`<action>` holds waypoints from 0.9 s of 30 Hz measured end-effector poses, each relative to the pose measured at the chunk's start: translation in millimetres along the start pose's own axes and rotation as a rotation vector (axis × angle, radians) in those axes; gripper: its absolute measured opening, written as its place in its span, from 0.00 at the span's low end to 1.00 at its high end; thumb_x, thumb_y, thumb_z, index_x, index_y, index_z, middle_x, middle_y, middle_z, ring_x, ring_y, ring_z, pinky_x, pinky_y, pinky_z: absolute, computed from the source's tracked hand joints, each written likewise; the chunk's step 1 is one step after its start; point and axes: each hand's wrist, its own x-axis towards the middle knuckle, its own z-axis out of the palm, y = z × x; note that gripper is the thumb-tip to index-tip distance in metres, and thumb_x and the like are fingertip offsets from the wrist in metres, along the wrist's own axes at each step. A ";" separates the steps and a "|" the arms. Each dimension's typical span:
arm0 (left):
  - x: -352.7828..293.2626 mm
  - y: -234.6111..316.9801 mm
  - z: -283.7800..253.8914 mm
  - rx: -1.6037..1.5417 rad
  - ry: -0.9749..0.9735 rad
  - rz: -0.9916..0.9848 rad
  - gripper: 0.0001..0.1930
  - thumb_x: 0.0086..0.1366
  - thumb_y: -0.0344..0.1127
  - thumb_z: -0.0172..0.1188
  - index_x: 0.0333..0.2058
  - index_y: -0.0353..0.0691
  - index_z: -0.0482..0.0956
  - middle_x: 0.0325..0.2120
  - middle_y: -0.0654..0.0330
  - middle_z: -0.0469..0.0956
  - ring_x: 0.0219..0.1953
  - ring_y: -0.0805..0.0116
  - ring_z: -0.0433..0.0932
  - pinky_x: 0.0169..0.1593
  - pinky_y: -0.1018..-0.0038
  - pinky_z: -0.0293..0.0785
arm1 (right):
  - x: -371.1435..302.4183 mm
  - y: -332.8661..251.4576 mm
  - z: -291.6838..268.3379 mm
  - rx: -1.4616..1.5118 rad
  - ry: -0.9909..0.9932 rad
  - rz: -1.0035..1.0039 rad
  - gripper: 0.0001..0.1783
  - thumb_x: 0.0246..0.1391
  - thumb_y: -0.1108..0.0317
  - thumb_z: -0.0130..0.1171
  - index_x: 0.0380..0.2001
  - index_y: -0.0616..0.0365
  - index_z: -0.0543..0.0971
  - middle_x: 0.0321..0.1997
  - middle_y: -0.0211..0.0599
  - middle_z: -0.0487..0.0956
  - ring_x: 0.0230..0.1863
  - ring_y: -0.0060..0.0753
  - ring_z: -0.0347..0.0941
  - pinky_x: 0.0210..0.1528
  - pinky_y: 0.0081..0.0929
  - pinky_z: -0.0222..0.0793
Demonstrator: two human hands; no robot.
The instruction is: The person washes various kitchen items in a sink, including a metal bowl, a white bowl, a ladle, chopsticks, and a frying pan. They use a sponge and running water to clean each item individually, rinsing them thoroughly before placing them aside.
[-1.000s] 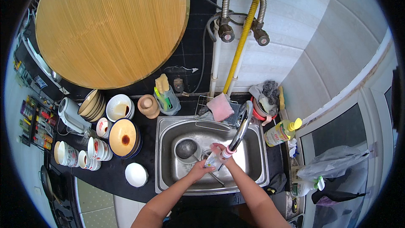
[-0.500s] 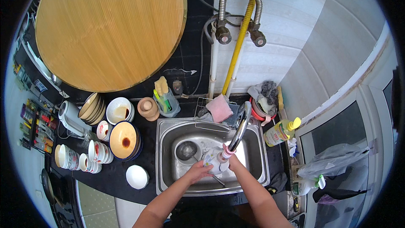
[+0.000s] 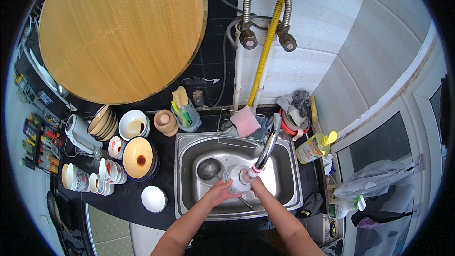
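Observation:
Over the sink (image 3: pixel 182 175), a white bowl (image 3: pixel 235 186) with a coloured pattern is held under the faucet (image 3: pixel 269 144), whose pink-and-white nozzle (image 3: pixel 252 171) points down at it. My left hand (image 3: pixel 222 193) grips the bowl's left side, thumb at the rim. My right hand (image 3: pixel 257 187) closes on the bowl's right side, its fingers partly hidden by the nozzle and the bowl. Behind them a metal ladle (image 3: pixel 208 168) rests in a pale round dish (image 3: pixel 199 180); its handle runs beneath the bowl toward the sink's near side.
Left on the dark counter stand stacked bowls (image 3: pixel 138 158), a single white bowl (image 3: pixel 154 199) and a wooden mortar (image 3: pixel 166 122). A pink cloth (image 3: pixel 245 121) lies on a wire rack (image 3: pixel 227 138) at the sink's back. A yellow-capped soap bottle (image 3: pixel 313 149) stands on the right.
The bowl has tipped and turned under the nozzle, so its pale surface shows more. My right hand has shifted slightly left and down; my left hand keeps its grip.

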 end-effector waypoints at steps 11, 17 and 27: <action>26.1 8.4 -28.8 0.328 0.236 -0.031 0.22 0.61 0.49 0.44 0.47 0.39 0.63 0.48 0.55 0.65 0.41 0.60 0.72 0.35 0.64 0.74 | -42.5 12.6 -4.4 0.722 -0.077 0.013 0.21 0.54 0.55 0.46 0.46 0.58 0.66 0.45 0.38 0.72 0.47 0.30 0.68 0.49 0.30 0.65; 47.2 -28.1 14.5 1.052 0.679 0.651 0.30 0.60 0.49 0.45 0.51 0.28 0.55 0.43 0.44 0.66 0.47 0.52 0.67 0.49 0.62 0.63 | -54.9 3.4 12.9 0.768 -0.073 -0.156 0.17 0.53 0.60 0.48 0.44 0.58 0.67 0.43 0.39 0.72 0.46 0.31 0.69 0.46 0.30 0.67; 61.5 -8.9 18.2 0.811 0.695 0.551 0.20 0.57 0.46 0.50 0.36 0.31 0.73 0.30 0.49 0.75 0.34 0.63 0.73 0.40 0.73 0.66 | -79.6 -9.4 27.8 0.744 -0.061 -0.178 0.14 0.55 0.68 0.44 0.45 0.60 0.63 0.45 0.39 0.70 0.46 0.35 0.68 0.46 0.32 0.68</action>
